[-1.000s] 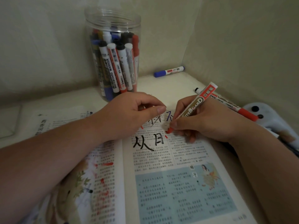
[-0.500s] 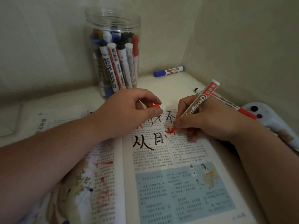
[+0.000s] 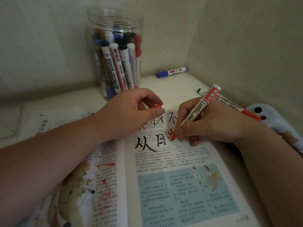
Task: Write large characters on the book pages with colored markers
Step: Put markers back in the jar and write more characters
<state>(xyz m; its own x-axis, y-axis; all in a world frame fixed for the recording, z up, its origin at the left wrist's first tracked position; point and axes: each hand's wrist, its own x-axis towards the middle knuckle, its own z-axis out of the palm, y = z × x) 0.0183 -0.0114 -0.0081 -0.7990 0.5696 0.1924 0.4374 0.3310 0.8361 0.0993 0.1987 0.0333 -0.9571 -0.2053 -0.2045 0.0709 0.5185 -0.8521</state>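
Right hand (image 3: pixel 218 126): fingers wrapped around the red marker (image 3: pixel 199 108) in a writing grip. The barrel tilts up and away to the right, and the tip sits on the book (image 3: pixel 164 163), upper right page. Fresh red strokes (image 3: pixel 171 133) lie at the tip, just right of two large black characters (image 3: pixel 149 143). A blue character (image 3: pixel 173 117) sits above, partly hidden by the fingers.
Left hand (image 3: pixel 129 112): thumb and fingers pinch the red cap (image 3: pixel 157 106) above the top of the right page. The forearm lies across the left page, which shows red smears.
The book lies open and flat on the tabletop (image 3: pixel 172 89).
Behind it a clear jar (image 3: pixel 114 15) stands upright, lid off, packed with markers.
A blue-capped marker (image 3: pixel 171 72) lies by the back wall, well apart from the book.
A red-capped marker (image 3: pixel 250 114) lies behind the right hand.
A pale blue soft item (image 3: pixel 272 123) with two black dots lies at the right edge; can't tell what it is.
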